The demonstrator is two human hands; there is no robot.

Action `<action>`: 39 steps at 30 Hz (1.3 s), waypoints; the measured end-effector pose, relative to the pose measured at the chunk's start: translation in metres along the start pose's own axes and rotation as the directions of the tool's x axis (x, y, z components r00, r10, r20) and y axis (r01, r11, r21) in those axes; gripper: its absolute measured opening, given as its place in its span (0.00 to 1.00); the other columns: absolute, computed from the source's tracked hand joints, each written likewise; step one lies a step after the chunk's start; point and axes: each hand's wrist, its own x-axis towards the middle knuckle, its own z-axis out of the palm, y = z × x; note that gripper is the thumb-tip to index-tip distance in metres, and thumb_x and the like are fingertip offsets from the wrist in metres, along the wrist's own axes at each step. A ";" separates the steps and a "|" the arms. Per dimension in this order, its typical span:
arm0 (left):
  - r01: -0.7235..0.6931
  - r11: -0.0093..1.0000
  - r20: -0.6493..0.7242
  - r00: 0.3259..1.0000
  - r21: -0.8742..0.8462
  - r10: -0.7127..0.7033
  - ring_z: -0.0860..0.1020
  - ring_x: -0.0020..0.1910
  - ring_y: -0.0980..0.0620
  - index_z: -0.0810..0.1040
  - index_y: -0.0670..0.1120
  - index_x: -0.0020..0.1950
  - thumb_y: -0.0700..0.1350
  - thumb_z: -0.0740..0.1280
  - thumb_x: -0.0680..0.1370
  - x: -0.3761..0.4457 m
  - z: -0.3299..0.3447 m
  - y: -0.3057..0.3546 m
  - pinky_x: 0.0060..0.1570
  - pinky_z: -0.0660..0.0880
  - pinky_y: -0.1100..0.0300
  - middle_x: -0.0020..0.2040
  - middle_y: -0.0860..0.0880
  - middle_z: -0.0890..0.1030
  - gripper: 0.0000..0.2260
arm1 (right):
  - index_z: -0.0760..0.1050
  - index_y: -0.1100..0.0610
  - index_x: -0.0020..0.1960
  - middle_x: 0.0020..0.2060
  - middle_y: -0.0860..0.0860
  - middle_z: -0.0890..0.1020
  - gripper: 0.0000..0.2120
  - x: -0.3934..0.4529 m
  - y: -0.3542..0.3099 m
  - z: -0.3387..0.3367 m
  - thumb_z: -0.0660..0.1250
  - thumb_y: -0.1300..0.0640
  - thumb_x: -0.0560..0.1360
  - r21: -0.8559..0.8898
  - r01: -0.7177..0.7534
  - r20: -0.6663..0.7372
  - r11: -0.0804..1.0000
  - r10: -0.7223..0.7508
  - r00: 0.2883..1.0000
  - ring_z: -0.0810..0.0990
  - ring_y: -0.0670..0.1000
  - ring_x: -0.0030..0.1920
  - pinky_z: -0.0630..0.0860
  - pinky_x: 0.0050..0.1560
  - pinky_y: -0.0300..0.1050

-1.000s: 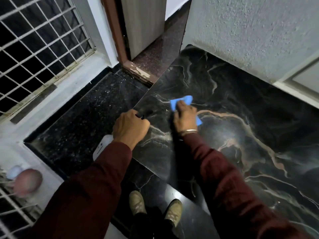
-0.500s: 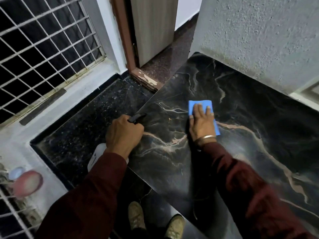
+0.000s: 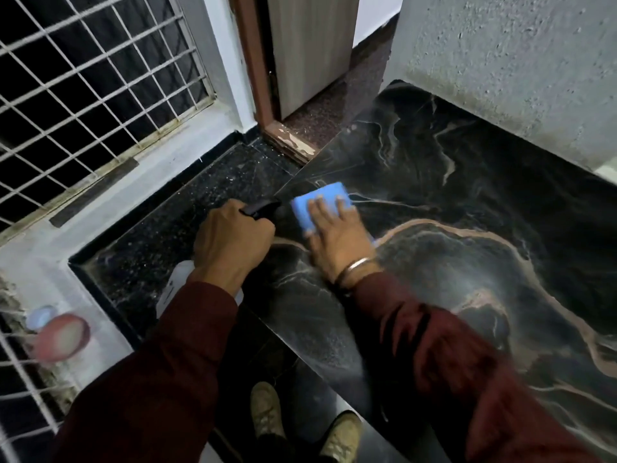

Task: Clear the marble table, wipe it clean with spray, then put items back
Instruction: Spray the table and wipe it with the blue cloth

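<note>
The black marble table (image 3: 467, 228) with tan veins fills the right side. My right hand (image 3: 337, 238) presses a folded blue cloth (image 3: 310, 205) flat on the marble near the table's left edge, fingers straight. My left hand (image 3: 230, 245) grips a spray bottle (image 3: 173, 292): its black nozzle sticks out above my fist toward the cloth, and its white body shows below my wrist. A faint mist hangs over the marble beyond the nozzle.
A dark speckled floor (image 3: 167, 238) lies left of the table, with a grilled window (image 3: 83, 95) and a wooden door (image 3: 310, 51) beyond. A rough grey wall (image 3: 517, 68) backs the table. A pink round object (image 3: 60, 339) sits at the lower left. My shoes (image 3: 267, 412) stand below.
My right hand has slid the blue cloth leftward to the table's left edge, close to the nozzle. My left hand still holds the bottle in much the same place.
</note>
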 end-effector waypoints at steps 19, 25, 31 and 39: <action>0.006 0.999 -0.054 0.999 -0.054 -0.009 0.73 0.32 0.45 0.72 0.44 0.33 0.42 0.65 0.71 -0.004 -0.008 -0.002 0.34 0.66 0.54 0.32 0.47 0.73 0.07 | 0.66 0.54 0.73 0.72 0.54 0.67 0.24 -0.036 -0.075 0.009 0.53 0.47 0.79 0.031 0.405 0.149 0.914 -0.405 0.902 0.61 0.64 0.73 0.55 0.72 0.60; 0.009 0.995 -0.037 0.999 -0.096 -0.013 0.79 0.39 0.39 0.77 0.45 0.35 0.44 0.66 0.68 -0.003 -0.009 -0.015 0.39 0.72 0.53 0.35 0.45 0.78 0.03 | 0.67 0.57 0.72 0.69 0.52 0.72 0.25 -0.083 0.031 -0.014 0.52 0.48 0.79 0.001 0.268 0.084 0.963 -0.267 0.960 0.67 0.62 0.70 0.66 0.69 0.59; -0.010 0.993 -0.010 1.000 -0.114 0.009 0.78 0.38 0.41 0.78 0.46 0.36 0.44 0.67 0.69 -0.014 -0.004 -0.015 0.37 0.70 0.55 0.35 0.46 0.78 0.04 | 0.65 0.63 0.72 0.70 0.60 0.70 0.27 -0.073 0.060 -0.016 0.48 0.49 0.80 -0.030 -0.156 -0.009 0.987 0.156 0.988 0.64 0.65 0.71 0.59 0.72 0.62; -0.131 0.990 0.055 0.989 -0.043 0.134 0.75 0.35 0.45 0.79 0.42 0.38 0.41 0.68 0.73 -0.052 0.004 -0.009 0.38 0.72 0.48 0.35 0.43 0.79 0.05 | 0.59 0.51 0.76 0.74 0.47 0.63 0.24 -0.152 0.061 -0.033 0.51 0.47 0.81 0.054 0.280 0.176 0.958 -0.286 0.942 0.57 0.56 0.76 0.56 0.73 0.54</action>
